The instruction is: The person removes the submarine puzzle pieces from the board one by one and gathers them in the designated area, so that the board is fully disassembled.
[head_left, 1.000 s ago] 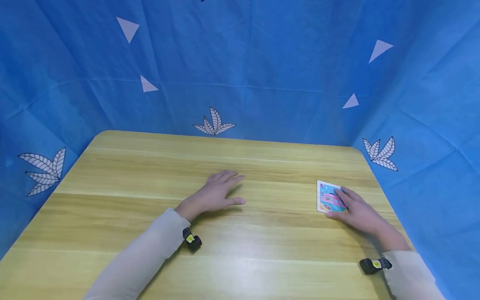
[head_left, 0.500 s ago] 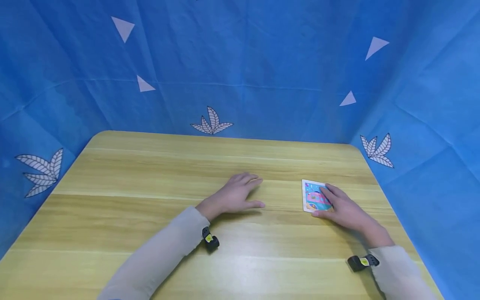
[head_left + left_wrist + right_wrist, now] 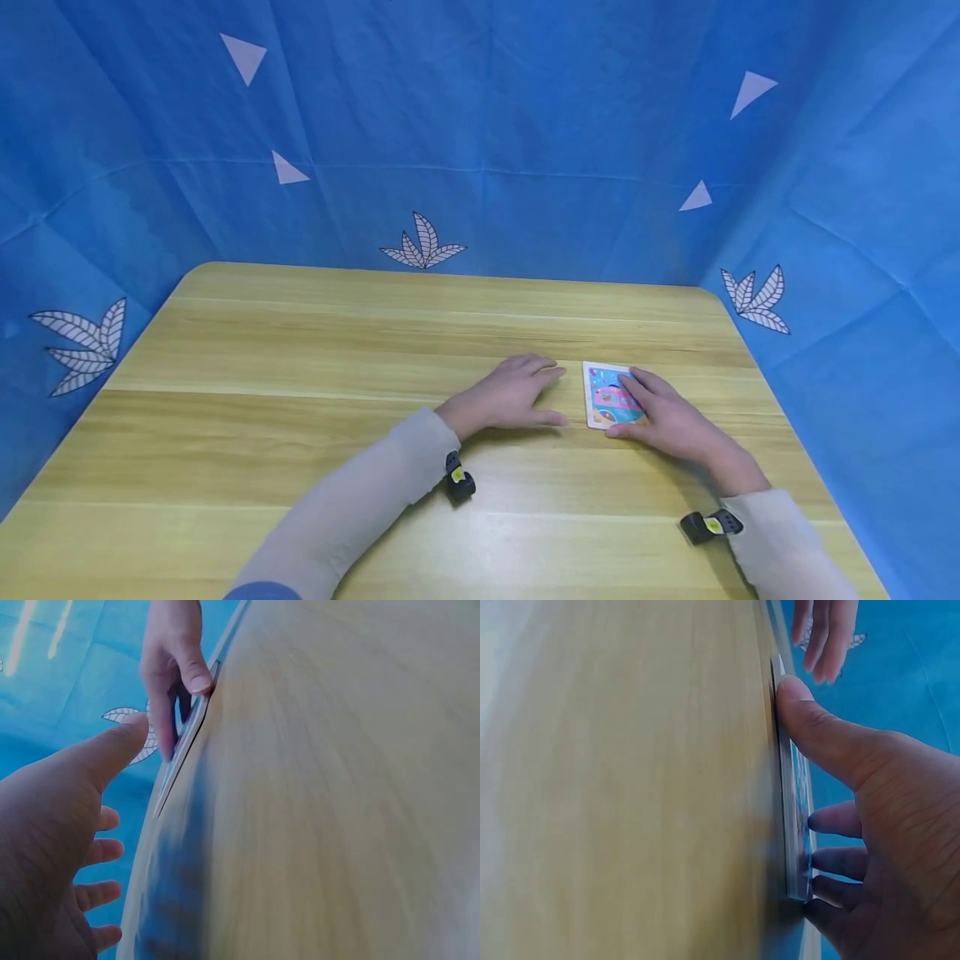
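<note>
A thin, square picture board with a white border and a pink-and-turquoise cartoon print lies flat on the table, right of centre. My right hand holds it from the right, thumb at the near edge and fingers over its right part, which they hide. The board's side edge shows in the right wrist view, with the thumb against it. Just left of the board, apart from it, is my left hand, fingers spread toward it and holding nothing. In the left wrist view the left hand shows its thumb and fingers extended.
The light wooden table has rounded back corners. A blue cloth with white triangles and leaf prints hangs behind it and along both sides. Black wrist cameras sit on both sleeves.
The right hand has slid the picture board leftward across the table. My left hand has moved right, and the gap between it and the board has narrowed.
</note>
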Motion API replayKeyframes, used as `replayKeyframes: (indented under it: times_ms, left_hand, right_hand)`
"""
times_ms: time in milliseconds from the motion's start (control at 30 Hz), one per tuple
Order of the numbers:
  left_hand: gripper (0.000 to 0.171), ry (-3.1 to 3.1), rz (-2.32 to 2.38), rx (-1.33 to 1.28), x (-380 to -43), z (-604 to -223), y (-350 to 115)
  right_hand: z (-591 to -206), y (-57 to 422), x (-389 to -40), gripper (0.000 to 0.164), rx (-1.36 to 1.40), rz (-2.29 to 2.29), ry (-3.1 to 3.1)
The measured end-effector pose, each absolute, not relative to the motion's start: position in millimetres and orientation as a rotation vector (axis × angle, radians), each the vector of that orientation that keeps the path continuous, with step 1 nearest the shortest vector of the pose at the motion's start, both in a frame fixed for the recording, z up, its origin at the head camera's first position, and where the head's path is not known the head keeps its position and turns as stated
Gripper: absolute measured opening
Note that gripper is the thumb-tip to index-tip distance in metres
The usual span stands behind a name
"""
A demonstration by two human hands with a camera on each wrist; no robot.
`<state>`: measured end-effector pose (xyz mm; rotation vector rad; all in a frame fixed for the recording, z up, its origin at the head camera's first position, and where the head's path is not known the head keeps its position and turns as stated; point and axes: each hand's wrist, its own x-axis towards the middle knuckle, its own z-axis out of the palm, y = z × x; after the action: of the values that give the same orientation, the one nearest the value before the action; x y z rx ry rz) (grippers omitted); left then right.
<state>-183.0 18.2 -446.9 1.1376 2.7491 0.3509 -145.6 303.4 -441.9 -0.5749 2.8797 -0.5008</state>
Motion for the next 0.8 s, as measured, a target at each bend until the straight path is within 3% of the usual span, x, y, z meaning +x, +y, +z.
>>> replayKeyframes:
  times_ms: [367,800]
  left_hand:
    - [0.094,2.727,0.298,1.130,-184.7,-456.2,34.3]
    - [0.092,2.745,0.163,1.097,-180.5,-455.0,22.9]
  right_hand:
    - [-443.6,285.2,-144.5,0.102,-0.621,-0.536,2.867]
    - [-438.7,269.5,-145.0,0.099,-0.691,-0.508,2.831]
